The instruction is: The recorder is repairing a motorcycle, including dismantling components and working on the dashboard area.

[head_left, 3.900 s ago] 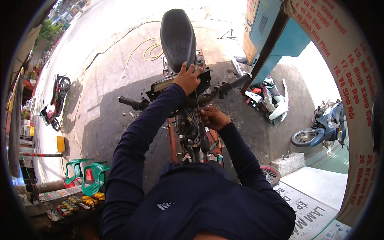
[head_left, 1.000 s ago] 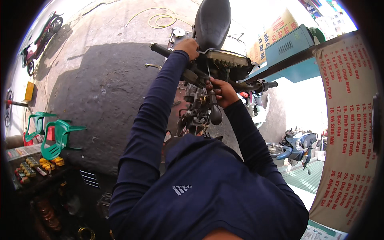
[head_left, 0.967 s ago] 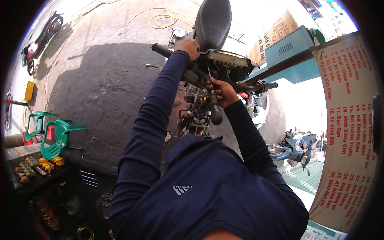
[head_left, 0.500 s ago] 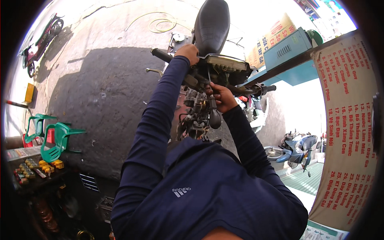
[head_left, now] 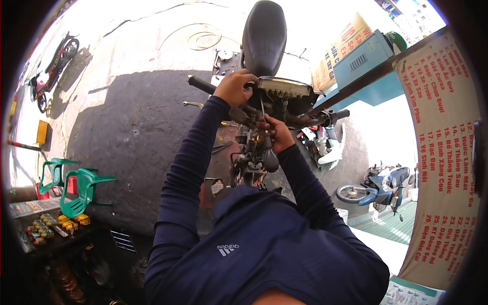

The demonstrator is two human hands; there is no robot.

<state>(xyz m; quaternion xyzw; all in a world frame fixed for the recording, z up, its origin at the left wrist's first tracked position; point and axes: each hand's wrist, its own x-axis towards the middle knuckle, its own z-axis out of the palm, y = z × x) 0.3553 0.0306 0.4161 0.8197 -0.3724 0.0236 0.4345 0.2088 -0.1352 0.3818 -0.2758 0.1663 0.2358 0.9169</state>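
Note:
A motorcycle's partly stripped front end stands before me, with its gauge cluster [head_left: 285, 87] exposed and wires hanging beneath. My right hand [head_left: 276, 133] is closed around a screwdriver [head_left: 263, 104], whose thin metal shaft points up under the cluster. Below that hand shows a dark rounded part [head_left: 271, 160]; I cannot tell whether it belongs to the tool. My left hand [head_left: 235, 89] is at the cluster's left edge, above the handlebar [head_left: 201, 84]. Its thumb and forefinger curl toward each other, and whatever is between them is too small to make out.
The black seat [head_left: 264, 38] extends beyond the cluster. A brake lever [head_left: 193, 104] sticks out left. Green plastic chairs [head_left: 84, 190] and a bench with small parts stand at lower left. At right are a blue motorcycle [head_left: 376, 188], a teal metal cabinet [head_left: 362, 61] and a hanging banner [head_left: 437, 152].
My left hand has turned, its thumb now showing beside the forefinger at the cluster. My right hand still holds the screwdriver, shaft upward. The whole view has shifted slightly.

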